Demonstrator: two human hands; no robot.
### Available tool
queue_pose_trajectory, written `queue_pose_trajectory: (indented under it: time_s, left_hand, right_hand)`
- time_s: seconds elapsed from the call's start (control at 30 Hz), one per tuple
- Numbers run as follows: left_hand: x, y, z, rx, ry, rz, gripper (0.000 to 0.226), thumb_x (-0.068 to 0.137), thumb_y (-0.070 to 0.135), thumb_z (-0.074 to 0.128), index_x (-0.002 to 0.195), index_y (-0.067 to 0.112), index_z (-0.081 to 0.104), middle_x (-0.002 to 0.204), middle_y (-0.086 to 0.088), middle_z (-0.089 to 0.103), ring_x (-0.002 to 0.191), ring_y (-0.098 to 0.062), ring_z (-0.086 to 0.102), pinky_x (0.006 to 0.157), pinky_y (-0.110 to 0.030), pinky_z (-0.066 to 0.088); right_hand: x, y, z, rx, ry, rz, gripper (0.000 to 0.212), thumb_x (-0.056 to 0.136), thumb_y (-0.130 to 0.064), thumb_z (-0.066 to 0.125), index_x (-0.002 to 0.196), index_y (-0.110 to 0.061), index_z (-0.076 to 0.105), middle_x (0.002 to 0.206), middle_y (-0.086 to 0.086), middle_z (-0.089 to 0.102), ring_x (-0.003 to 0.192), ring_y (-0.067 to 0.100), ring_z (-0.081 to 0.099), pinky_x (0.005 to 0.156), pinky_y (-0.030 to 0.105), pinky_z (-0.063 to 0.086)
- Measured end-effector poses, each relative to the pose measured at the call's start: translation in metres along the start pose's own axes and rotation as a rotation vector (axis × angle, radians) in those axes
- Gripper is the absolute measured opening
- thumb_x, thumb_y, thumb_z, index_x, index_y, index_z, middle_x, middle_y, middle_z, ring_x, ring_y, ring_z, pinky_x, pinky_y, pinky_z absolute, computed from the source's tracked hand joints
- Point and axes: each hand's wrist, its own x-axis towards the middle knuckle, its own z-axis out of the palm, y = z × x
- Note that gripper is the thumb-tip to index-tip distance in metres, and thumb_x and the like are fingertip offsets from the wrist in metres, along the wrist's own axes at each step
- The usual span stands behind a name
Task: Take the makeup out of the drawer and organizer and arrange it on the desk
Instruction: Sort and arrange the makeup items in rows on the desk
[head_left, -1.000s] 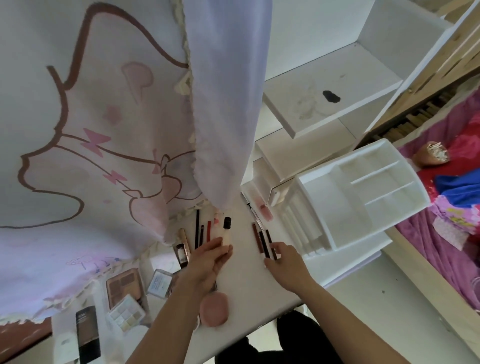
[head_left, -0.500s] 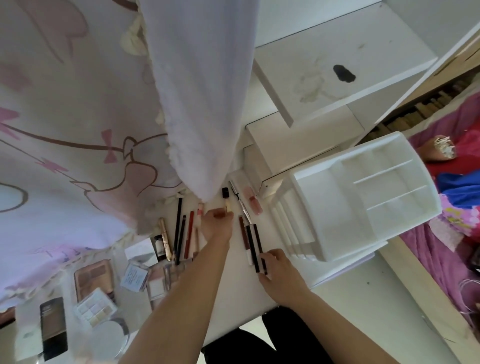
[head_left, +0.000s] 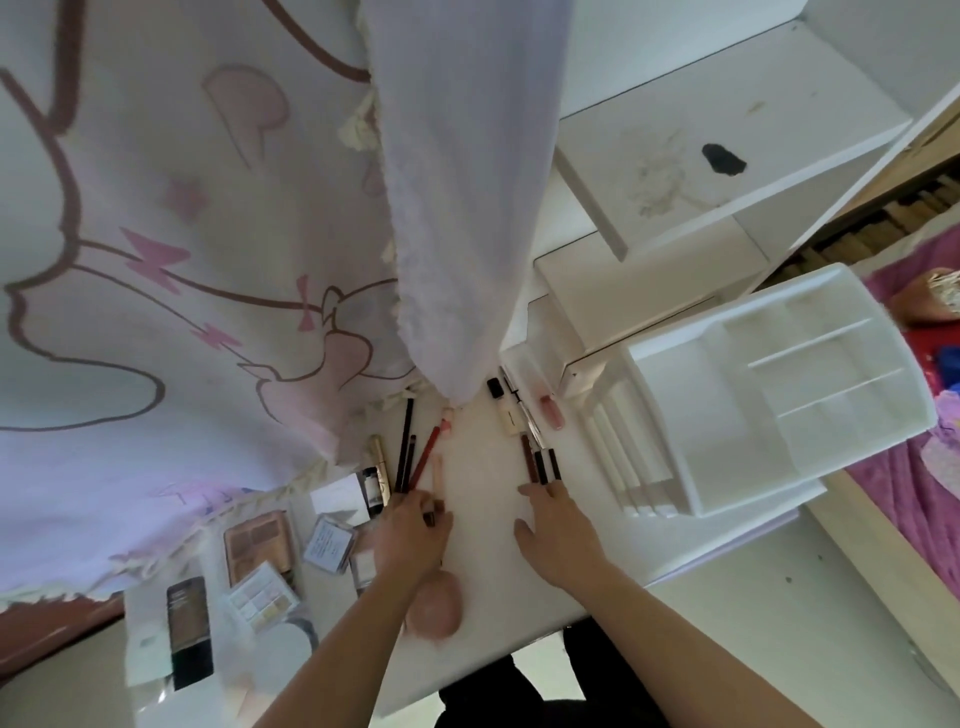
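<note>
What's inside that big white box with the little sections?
In the organizer, only white dividers show in the open top sections; no makeup is visible. Its narrow side slots cannot be seen into.

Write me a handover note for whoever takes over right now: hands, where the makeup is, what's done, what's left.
Left hand: fingers curled at the near ends of the pencils; a dark tip shows between them, grip unclear.
Right hand: open, fingertips at the near ends of the dark tubes.
On the desk: pencils, tubes, lip gloss, palettes, pink puff.
Organizer: its top compartments show nothing in them.
Done: most makeup looks laid out.
Left: probably straighten the rows and check that nothing remains out of view.
</note>
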Motion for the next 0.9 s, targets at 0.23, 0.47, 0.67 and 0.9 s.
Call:
queue_pose_trajectory:
  time_s: [0.23, 0.47, 0.67, 0.9]
  left_hand:
    - [0.006, 0.000, 0.003, 0.050, 0.095, 0.036, 0.032, 0.084, 0.047, 0.065, 0.103, 0.021, 0.067, 0.106, -0.001, 0.060, 0.092, -0.023, 0.063, 0.075, -0.032, 0.053]
    - [0.009, 0.008, 0.003, -0.173, 0.049, -0.062, 0.027, 0.093, 0.040, 0.054, 0.111, 0.025, 0.066, 0.099, 0.001, 0.071, 0.092, -0.023, 0.065, 0.081, -0.035, 0.053]
    - [-0.007, 0.006, -0.010, -0.740, -0.110, -0.135, 0.016, 0.097, 0.028, 0.058, 0.090, 0.020, 0.069, 0.076, 0.008, 0.069, 0.072, -0.012, 0.060, 0.067, -0.026, 0.043]
    - [-0.027, -0.001, -0.030, -0.903, -0.329, -0.122, 0.016, 0.092, 0.024, 0.067, 0.107, 0.022, 0.073, 0.072, 0.004, 0.057, 0.060, -0.008, 0.048, 0.055, -0.023, 0.044]
  right_hand:
    - [-0.007, -0.001, 0.022, 0.017, -0.091, 0.016, 0.047, 0.096, -0.031, 0.052, 0.141, -0.022, 0.044, 0.139, 0.003, 0.041, 0.121, 0.022, 0.053, 0.099, 0.035, 0.045]
    - [-0.017, 0.015, 0.018, 0.118, -0.094, 0.120, 0.044, 0.094, -0.027, 0.058, 0.137, -0.019, 0.051, 0.127, 0.003, 0.053, 0.110, 0.018, 0.058, 0.098, 0.027, 0.043]
    - [-0.009, 0.014, 0.013, 0.221, 0.003, 0.200, 0.048, 0.092, -0.020, 0.059, 0.138, -0.014, 0.047, 0.102, 0.000, 0.061, 0.102, 0.020, 0.058, 0.089, 0.027, 0.041]
    - [-0.008, -0.013, 0.006, 0.647, 0.001, 0.235, 0.033, 0.100, -0.042, 0.050, 0.121, -0.019, 0.060, 0.092, 0.000, 0.068, 0.082, 0.013, 0.065, 0.081, 0.033, 0.054]
